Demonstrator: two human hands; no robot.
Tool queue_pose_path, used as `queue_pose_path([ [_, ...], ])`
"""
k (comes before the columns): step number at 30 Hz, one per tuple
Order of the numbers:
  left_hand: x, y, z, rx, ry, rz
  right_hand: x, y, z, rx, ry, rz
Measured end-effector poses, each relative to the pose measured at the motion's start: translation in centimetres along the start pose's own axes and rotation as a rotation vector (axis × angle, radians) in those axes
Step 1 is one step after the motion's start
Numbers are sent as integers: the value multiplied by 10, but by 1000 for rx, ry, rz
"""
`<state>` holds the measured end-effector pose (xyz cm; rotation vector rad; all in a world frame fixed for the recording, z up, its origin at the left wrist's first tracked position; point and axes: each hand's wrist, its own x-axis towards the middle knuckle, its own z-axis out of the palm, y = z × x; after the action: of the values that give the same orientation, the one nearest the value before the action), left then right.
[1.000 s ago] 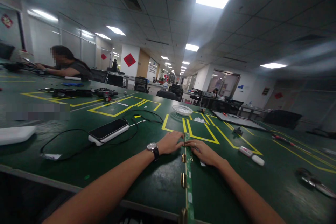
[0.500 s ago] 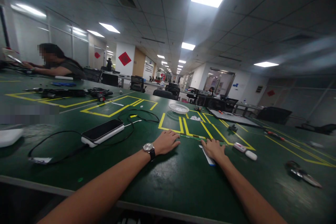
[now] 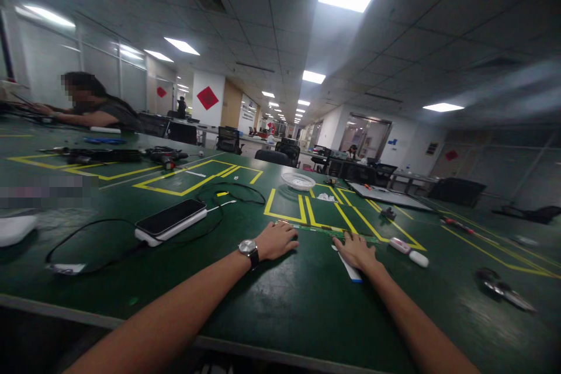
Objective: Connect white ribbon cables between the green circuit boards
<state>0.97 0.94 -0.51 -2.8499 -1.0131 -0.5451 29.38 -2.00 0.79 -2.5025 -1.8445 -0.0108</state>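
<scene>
My left hand (image 3: 276, 240), with a watch (image 3: 248, 246) on its wrist, lies palm down on the green table (image 3: 280, 298), fingers stretched out. Its fingertips are beside a thin, long green strip (image 3: 322, 228) with light and dark patches, whose kind I cannot make out. My right hand (image 3: 356, 250) rests with spread fingers at the same strip's right part. Partly under that hand lies a flat white strip with a blue end (image 3: 350, 269). Neither hand visibly grips anything.
A white round basket (image 3: 298, 181) and crumpled white paper (image 3: 325, 197) lie beyond my hands. To the left are a phone (image 3: 172, 217) on a white block and a black cable (image 3: 83, 222). A pink-and-white object (image 3: 401, 245) lies right. A person (image 3: 96, 105) sits far left.
Both hands have shifted slightly, the fingers moving back a little from the green strip. More of the white strip's blue end shows below my right hand.
</scene>
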Motion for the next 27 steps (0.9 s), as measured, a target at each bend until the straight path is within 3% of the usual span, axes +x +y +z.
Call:
queue_pose_path([
  [13,4,-1,-4,11,90,-15,9,10,-3,40,52,-25],
  [20,6,-2,-12,29,138,-37,17,2,-3,129,19,-367],
  [27,5,1,-10,29,102,-37,-3,-16,-10,388,-2,-789],
])
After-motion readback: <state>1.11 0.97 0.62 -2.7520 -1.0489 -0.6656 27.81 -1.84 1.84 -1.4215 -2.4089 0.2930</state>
